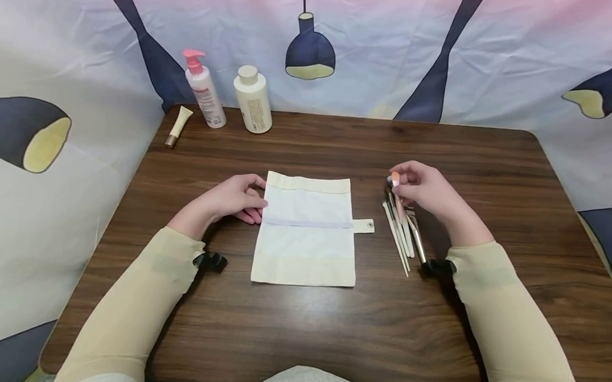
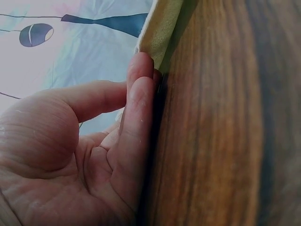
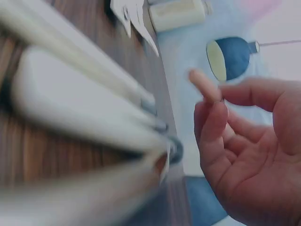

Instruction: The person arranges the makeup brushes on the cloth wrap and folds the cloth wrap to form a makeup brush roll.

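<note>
A cream fabric makeup brush pouch (image 1: 305, 253) lies spread flat, a seam across its middle and a snap strap (image 1: 363, 226) sticking out on its right side. My left hand (image 1: 239, 199) pinches its left edge, thumb above and fingers beneath; the left wrist view shows the cloth edge (image 2: 162, 35) raised off the table at the fingertips. To the right of the pouch, my right hand (image 1: 423, 189) pinches a makeup brush with an orange tip (image 1: 396, 176) between thumb and fingers. Under that hand, several more makeup brushes (image 1: 397, 240) lie in a loose bunch, handles toward me.
At the back left of the dark wooden table (image 1: 304, 339) stand a pink-topped pump bottle (image 1: 206, 95) and a white capped bottle (image 1: 253, 100). A small cream tube (image 1: 178, 127) lies beside them. A printed cloth (image 1: 373, 57) hangs behind the table.
</note>
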Action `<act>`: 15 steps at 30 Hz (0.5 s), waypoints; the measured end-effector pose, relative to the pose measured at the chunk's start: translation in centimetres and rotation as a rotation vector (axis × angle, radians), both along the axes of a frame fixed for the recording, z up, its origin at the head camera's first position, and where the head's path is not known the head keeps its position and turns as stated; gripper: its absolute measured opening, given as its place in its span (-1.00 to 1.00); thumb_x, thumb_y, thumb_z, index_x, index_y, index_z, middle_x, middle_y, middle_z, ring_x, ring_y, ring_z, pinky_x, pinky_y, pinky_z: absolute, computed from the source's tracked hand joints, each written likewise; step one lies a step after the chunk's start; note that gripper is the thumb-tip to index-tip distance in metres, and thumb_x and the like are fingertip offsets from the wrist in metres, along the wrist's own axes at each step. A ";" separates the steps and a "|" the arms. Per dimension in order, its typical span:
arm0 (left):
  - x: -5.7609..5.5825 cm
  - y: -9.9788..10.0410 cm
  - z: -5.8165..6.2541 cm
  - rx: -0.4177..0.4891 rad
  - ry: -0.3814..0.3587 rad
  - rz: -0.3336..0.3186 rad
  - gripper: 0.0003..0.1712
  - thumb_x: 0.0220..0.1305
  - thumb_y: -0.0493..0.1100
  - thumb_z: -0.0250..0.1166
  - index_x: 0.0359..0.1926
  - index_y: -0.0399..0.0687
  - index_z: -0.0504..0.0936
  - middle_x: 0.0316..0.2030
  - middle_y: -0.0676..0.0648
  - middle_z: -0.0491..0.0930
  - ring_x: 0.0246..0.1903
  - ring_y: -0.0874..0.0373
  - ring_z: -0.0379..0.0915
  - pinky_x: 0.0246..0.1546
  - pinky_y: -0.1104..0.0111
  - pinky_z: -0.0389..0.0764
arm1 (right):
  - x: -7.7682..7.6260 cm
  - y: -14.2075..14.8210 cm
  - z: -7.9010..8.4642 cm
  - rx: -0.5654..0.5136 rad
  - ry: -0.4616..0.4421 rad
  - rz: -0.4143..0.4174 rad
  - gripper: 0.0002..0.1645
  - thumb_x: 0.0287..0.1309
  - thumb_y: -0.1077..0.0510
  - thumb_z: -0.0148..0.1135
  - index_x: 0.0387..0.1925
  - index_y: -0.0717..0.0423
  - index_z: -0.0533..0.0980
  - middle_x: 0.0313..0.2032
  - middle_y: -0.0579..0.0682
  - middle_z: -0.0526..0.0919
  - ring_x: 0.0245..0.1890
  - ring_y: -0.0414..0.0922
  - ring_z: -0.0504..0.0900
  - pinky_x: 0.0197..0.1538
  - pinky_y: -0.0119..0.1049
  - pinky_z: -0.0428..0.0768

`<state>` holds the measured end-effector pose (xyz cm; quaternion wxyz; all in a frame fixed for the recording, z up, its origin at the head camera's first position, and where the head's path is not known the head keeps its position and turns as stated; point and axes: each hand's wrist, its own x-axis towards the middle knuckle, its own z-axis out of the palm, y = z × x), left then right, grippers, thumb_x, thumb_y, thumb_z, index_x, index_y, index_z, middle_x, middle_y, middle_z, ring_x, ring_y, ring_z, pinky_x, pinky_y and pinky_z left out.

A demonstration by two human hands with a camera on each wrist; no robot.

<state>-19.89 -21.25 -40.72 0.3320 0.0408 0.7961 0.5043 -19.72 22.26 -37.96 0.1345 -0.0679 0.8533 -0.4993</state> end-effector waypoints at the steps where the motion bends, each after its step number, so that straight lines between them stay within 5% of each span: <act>1: 0.0 0.0 0.0 0.000 0.002 0.001 -0.43 0.46 -0.24 0.26 0.36 -0.26 0.26 -0.32 -0.22 0.69 -0.42 0.04 0.72 -0.33 0.21 0.81 | -0.1 -0.5 0.1 -0.007 0.001 -0.011 -0.49 0.36 0.30 0.24 0.29 0.31 0.42 -0.22 0.08 0.64 -0.35 -0.13 0.65 -0.27 -0.28 0.72; 6: -0.1 0.0 0.1 0.010 0.019 0.000 -0.44 0.45 -0.23 0.27 0.35 -0.24 0.28 -0.32 -0.22 0.69 -0.43 0.04 0.71 -0.34 0.22 0.80 | -0.5 -3.4 0.7 -0.055 0.000 -0.040 -0.47 0.37 0.30 0.27 0.32 0.28 0.41 -0.22 0.10 0.61 -0.31 -0.10 0.68 -0.20 -0.28 0.77; 15: -0.1 -0.1 -0.3 0.005 0.010 0.009 -0.45 0.44 -0.22 0.29 0.33 -0.19 0.31 -0.31 -0.25 0.71 -0.42 0.01 0.72 -0.32 0.18 0.81 | -1.1 -10.3 0.1 -0.094 -0.066 0.070 -0.47 0.35 0.33 0.28 0.31 0.27 0.44 -0.18 0.17 0.62 -0.24 -0.02 0.74 -0.06 -0.08 0.80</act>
